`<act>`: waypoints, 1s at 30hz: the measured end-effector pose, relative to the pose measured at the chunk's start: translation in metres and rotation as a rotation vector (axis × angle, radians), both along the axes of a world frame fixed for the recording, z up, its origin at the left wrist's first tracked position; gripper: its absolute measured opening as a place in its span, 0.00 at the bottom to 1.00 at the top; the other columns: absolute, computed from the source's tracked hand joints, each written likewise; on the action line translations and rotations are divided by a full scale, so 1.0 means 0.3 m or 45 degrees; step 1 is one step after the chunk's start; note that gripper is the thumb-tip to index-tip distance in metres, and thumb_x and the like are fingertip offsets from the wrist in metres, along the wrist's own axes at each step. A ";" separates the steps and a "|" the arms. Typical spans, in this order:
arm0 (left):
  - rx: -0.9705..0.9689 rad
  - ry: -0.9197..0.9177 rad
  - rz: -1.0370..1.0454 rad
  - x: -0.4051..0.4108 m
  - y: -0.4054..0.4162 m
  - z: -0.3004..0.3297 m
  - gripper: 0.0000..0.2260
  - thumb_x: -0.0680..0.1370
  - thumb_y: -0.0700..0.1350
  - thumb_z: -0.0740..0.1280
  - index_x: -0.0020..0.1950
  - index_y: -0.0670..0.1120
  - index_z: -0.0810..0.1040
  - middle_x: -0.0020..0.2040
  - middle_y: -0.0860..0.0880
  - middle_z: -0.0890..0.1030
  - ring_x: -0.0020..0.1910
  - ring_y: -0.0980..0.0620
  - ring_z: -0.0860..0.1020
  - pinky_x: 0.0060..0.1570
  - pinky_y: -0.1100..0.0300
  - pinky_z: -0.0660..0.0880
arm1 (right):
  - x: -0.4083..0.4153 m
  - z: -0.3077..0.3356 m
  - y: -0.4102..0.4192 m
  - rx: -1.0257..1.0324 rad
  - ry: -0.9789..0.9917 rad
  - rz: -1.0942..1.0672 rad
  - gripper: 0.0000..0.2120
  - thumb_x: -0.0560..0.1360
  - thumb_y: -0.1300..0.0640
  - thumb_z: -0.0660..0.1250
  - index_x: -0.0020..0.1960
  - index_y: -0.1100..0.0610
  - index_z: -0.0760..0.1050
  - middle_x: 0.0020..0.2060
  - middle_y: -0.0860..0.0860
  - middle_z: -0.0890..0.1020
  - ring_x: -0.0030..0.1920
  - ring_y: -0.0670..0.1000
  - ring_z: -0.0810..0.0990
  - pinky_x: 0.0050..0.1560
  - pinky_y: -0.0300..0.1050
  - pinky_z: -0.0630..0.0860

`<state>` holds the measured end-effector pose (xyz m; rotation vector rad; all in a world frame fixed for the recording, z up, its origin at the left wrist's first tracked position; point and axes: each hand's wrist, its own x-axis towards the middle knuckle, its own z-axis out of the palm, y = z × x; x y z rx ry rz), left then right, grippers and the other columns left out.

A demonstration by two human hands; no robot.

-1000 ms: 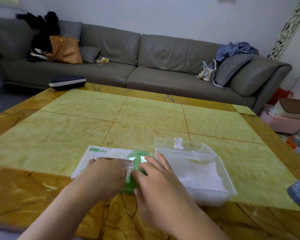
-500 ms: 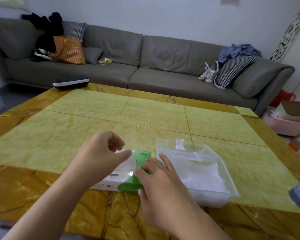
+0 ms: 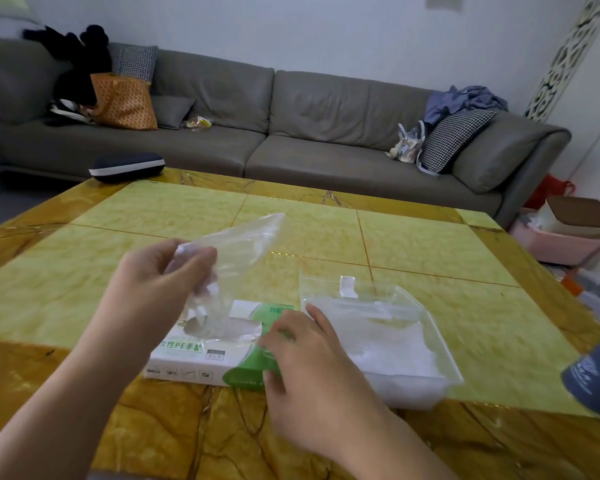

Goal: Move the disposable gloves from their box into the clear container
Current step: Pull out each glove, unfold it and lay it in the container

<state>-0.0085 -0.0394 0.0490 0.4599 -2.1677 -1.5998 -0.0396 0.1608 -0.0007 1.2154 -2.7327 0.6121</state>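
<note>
A flat white and green glove box (image 3: 201, 358) lies on the yellow table (image 3: 153, 216) near its front edge. My left hand (image 3: 156, 285) is raised above the box and pinches a clear disposable glove (image 3: 236, 247) that trails down to the box's opening. My right hand (image 3: 305, 368) rests on the box's green right end and holds it down. Just right of the box stands the clear container (image 3: 444, 372), with a pile of clear gloves (image 3: 388, 344) inside.
A grey sofa (image 3: 326, 133) with cushions and bags runs behind the table. A dark case (image 3: 125, 167) lies at the table's far left corner. A pink bin (image 3: 561, 237) stands on the floor at right. A grey-blue object (image 3: 593, 379) intrudes at the right edge.
My left hand has risen from the box's top and drawn a clear glove up out of the opening. My right hand has stayed on the box's green end.
</note>
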 end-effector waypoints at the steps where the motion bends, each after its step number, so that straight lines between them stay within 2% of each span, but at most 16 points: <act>1: 0.037 0.005 -0.052 0.001 0.012 -0.002 0.11 0.78 0.54 0.70 0.49 0.47 0.84 0.40 0.47 0.86 0.46 0.36 0.83 0.54 0.42 0.80 | -0.005 0.016 0.005 -0.132 -0.074 -0.033 0.19 0.82 0.54 0.63 0.73 0.51 0.73 0.68 0.45 0.71 0.75 0.44 0.61 0.82 0.39 0.45; 2: 0.043 0.017 -0.095 0.000 0.025 -0.003 0.11 0.77 0.54 0.71 0.49 0.47 0.84 0.40 0.46 0.86 0.44 0.39 0.83 0.54 0.42 0.81 | -0.014 0.035 0.012 -0.267 -0.160 -0.080 0.18 0.82 0.53 0.63 0.72 0.50 0.72 0.67 0.41 0.72 0.73 0.40 0.63 0.79 0.36 0.55; 4: 0.024 0.052 -0.193 0.002 0.049 -0.004 0.12 0.76 0.55 0.71 0.49 0.47 0.84 0.40 0.45 0.85 0.41 0.41 0.83 0.51 0.43 0.81 | -0.035 0.079 0.030 -0.570 -0.367 -0.187 0.17 0.80 0.47 0.67 0.67 0.47 0.75 0.62 0.38 0.77 0.66 0.36 0.72 0.70 0.36 0.68; 7: -0.046 0.036 -0.387 0.002 0.081 -0.010 0.10 0.74 0.57 0.72 0.48 0.51 0.82 0.40 0.42 0.83 0.36 0.38 0.79 0.40 0.42 0.78 | -0.088 0.113 0.083 -1.057 -0.812 -0.292 0.22 0.74 0.37 0.72 0.59 0.51 0.80 0.53 0.48 0.85 0.57 0.47 0.83 0.62 0.49 0.79; 9: -0.090 -0.019 -0.509 0.002 0.100 -0.023 0.09 0.75 0.56 0.73 0.47 0.52 0.80 0.40 0.40 0.80 0.32 0.45 0.73 0.34 0.50 0.70 | -0.122 0.122 0.115 -1.254 -1.063 -0.310 0.25 0.73 0.40 0.75 0.60 0.57 0.80 0.52 0.55 0.87 0.54 0.54 0.86 0.56 0.51 0.81; 11: -0.079 -0.065 -0.619 0.001 0.119 -0.030 0.09 0.77 0.53 0.74 0.50 0.51 0.79 0.42 0.38 0.80 0.33 0.42 0.72 0.37 0.51 0.67 | -0.134 0.131 0.136 -1.385 -1.191 -0.285 0.16 0.77 0.51 0.76 0.57 0.61 0.81 0.47 0.60 0.87 0.48 0.57 0.86 0.48 0.50 0.81; 13: -0.023 -0.104 -0.714 -0.001 0.125 -0.031 0.13 0.77 0.50 0.76 0.56 0.49 0.76 0.44 0.41 0.83 0.37 0.39 0.77 0.40 0.51 0.71 | -0.133 0.133 0.143 -1.382 -1.181 -0.273 0.06 0.78 0.62 0.73 0.53 0.64 0.81 0.40 0.61 0.84 0.40 0.57 0.84 0.43 0.50 0.80; 15: -0.005 -0.199 -0.732 0.004 0.120 -0.023 0.23 0.73 0.55 0.79 0.63 0.55 0.74 0.46 0.43 0.85 0.40 0.44 0.82 0.45 0.54 0.79 | -0.134 0.123 0.143 -1.380 -1.159 -0.260 0.05 0.78 0.68 0.71 0.54 0.65 0.81 0.39 0.60 0.83 0.36 0.56 0.81 0.37 0.49 0.79; 17: 0.095 -0.313 -0.794 0.009 0.113 -0.021 0.32 0.66 0.64 0.79 0.68 0.65 0.72 0.56 0.42 0.85 0.53 0.45 0.85 0.64 0.46 0.77 | -0.134 0.124 0.144 -1.377 -1.131 -0.222 0.08 0.78 0.71 0.70 0.56 0.65 0.80 0.44 0.59 0.86 0.34 0.55 0.78 0.33 0.47 0.76; 19: 0.391 -0.288 -0.851 0.009 0.119 -0.024 0.36 0.67 0.64 0.77 0.73 0.61 0.72 0.62 0.44 0.84 0.61 0.43 0.83 0.68 0.38 0.73 | -0.128 0.130 0.143 -1.339 -1.113 -0.163 0.13 0.78 0.73 0.68 0.60 0.61 0.80 0.49 0.57 0.87 0.32 0.53 0.76 0.31 0.44 0.73; 21: 0.613 -0.183 -0.773 -0.013 0.127 -0.048 0.29 0.72 0.58 0.75 0.72 0.52 0.76 0.62 0.36 0.82 0.63 0.34 0.80 0.69 0.32 0.70 | -0.125 0.137 0.150 -1.296 -1.123 -0.142 0.20 0.78 0.74 0.67 0.64 0.56 0.79 0.52 0.55 0.88 0.31 0.51 0.75 0.30 0.42 0.69; 22: 0.664 -0.128 -0.702 -0.023 0.127 -0.058 0.26 0.72 0.55 0.76 0.70 0.50 0.79 0.60 0.31 0.81 0.59 0.29 0.79 0.67 0.30 0.70 | -0.125 0.141 0.156 -1.288 -1.133 -0.135 0.21 0.78 0.75 0.66 0.65 0.55 0.78 0.53 0.55 0.88 0.31 0.50 0.74 0.30 0.42 0.68; 23: 0.705 -0.077 -0.632 -0.030 0.128 -0.064 0.24 0.71 0.51 0.77 0.67 0.49 0.82 0.56 0.30 0.81 0.53 0.31 0.78 0.62 0.32 0.72 | -0.128 0.143 0.163 -1.290 -1.147 -0.135 0.22 0.77 0.75 0.65 0.65 0.55 0.79 0.52 0.55 0.88 0.31 0.50 0.72 0.29 0.41 0.66; 25: 0.765 -0.008 -0.487 -0.041 0.120 -0.063 0.23 0.69 0.44 0.79 0.64 0.47 0.84 0.47 0.38 0.81 0.43 0.41 0.77 0.47 0.47 0.75 | -0.138 0.145 0.182 -1.302 -1.164 -0.167 0.21 0.75 0.75 0.66 0.63 0.58 0.79 0.49 0.57 0.88 0.31 0.50 0.69 0.28 0.41 0.63; 27: 0.798 0.017 -0.438 -0.044 0.107 -0.056 0.22 0.69 0.41 0.80 0.63 0.47 0.84 0.47 0.39 0.81 0.41 0.45 0.78 0.38 0.57 0.77 | -0.156 0.145 0.207 -1.267 -1.139 -0.205 0.18 0.71 0.67 0.69 0.60 0.58 0.81 0.45 0.58 0.87 0.33 0.51 0.69 0.30 0.42 0.61; 30: 0.693 0.017 -0.517 -0.035 0.108 -0.048 0.24 0.69 0.38 0.81 0.63 0.49 0.83 0.48 0.40 0.81 0.43 0.43 0.78 0.36 0.58 0.79 | -0.164 0.149 0.227 -1.125 -1.120 -0.202 0.17 0.71 0.52 0.75 0.59 0.54 0.83 0.45 0.59 0.87 0.41 0.52 0.77 0.41 0.49 0.68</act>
